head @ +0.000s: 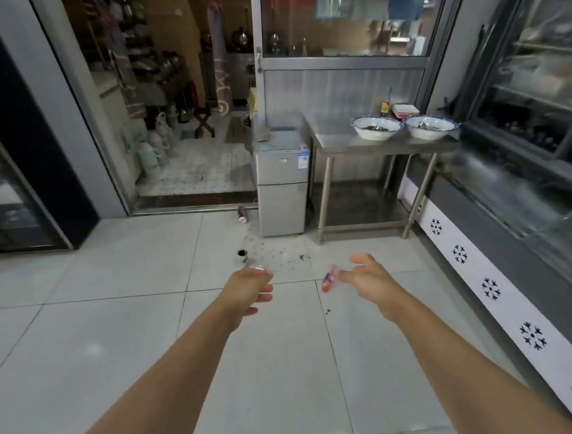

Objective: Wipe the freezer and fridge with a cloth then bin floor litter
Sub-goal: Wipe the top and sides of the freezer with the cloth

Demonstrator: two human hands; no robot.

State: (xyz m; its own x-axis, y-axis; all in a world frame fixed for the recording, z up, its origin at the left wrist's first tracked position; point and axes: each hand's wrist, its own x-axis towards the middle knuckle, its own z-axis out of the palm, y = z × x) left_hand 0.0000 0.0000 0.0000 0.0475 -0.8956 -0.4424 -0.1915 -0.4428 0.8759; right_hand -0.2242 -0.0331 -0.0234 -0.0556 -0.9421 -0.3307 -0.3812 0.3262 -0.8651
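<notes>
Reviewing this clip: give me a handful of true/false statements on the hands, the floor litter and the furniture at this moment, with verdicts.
1. The right hand pinches a red and blue wrapper. True.
2. Two patterned bowls stand on the steel table. True.
3. The can lies under the steel table. False: it lies on the floor left of the small fridge, by the doorway.
4. The left hand holds a cloth. False: no cloth shows; something small and clear sits at its fingers.
5. A dark-topped cup stands on the floor beyond the left hand. True.
</notes>
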